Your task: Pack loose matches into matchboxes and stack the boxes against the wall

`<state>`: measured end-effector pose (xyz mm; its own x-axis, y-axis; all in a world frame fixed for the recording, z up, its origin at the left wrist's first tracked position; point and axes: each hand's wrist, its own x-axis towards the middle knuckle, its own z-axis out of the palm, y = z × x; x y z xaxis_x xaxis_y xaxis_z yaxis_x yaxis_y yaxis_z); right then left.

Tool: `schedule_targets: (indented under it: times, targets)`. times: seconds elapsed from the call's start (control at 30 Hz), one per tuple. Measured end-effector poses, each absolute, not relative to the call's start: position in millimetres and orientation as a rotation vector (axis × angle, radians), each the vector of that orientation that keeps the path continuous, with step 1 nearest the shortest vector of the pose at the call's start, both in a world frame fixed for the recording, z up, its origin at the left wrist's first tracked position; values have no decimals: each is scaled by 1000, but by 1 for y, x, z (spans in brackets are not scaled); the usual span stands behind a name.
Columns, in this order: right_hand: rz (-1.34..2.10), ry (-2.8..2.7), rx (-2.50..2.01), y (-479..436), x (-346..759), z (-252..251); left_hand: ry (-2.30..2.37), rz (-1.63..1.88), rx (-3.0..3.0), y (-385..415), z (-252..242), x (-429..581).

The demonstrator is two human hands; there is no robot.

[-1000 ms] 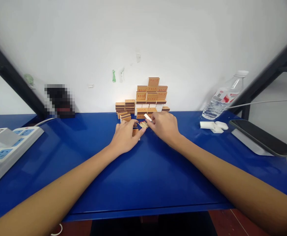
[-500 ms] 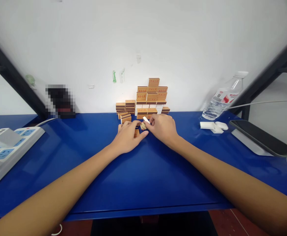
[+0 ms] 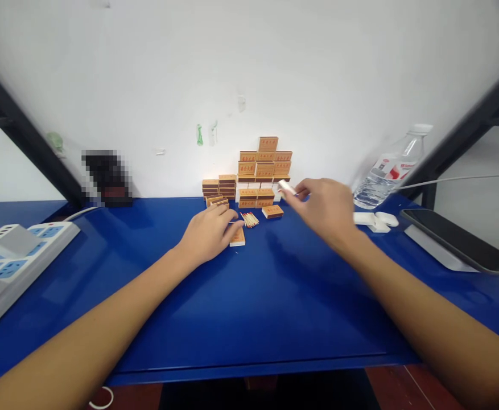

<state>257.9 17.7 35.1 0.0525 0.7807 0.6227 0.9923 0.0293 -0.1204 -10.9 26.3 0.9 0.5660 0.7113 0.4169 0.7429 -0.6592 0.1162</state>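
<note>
My right hand, slightly blurred, is raised right of the stack and pinches a small white tray between thumb and fingers. On the blue table, my left hand rests beside a matchbox with a white edge. Its thumb and forefinger lie close to a loose pile of matches; whether they pinch anything is unclear. A closed matchbox lies flat between my hands. Behind them, several matchboxes form a stepped stack against the wall.
Smaller piles of matchboxes stand left of the stack. To the right are a tilted water bottle, a white plastic piece and a phone on a stand. A power strip lies at the left.
My right hand has moved right and up, away from the matches, carrying the white tray. My left hand has shifted slightly left. The matches and the flat matchbox now show.
</note>
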Motion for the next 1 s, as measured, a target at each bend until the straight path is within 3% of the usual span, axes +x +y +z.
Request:
schedule_targets:
  times: [0.23,0.43,0.53,0.73,1.0]
  targets:
    - [-56,-1422,-1896,33,335,48,-1457,-616,-2657,40,2,-27]
    - [278,-1514,-1815,34,307,34,-1461,-621,-2696,43,1,-27]
    - [133,-1535,-1706,32,271,25,-1473,-597,-2683,43,1,-26]
    - [-470,-1969,-1620,32,217,5,-1441,-595,-2647,42,2,-24]
    - [-633,-2011,-1563,32,217,-3,-1449,-483,-2627,43,3,-26]
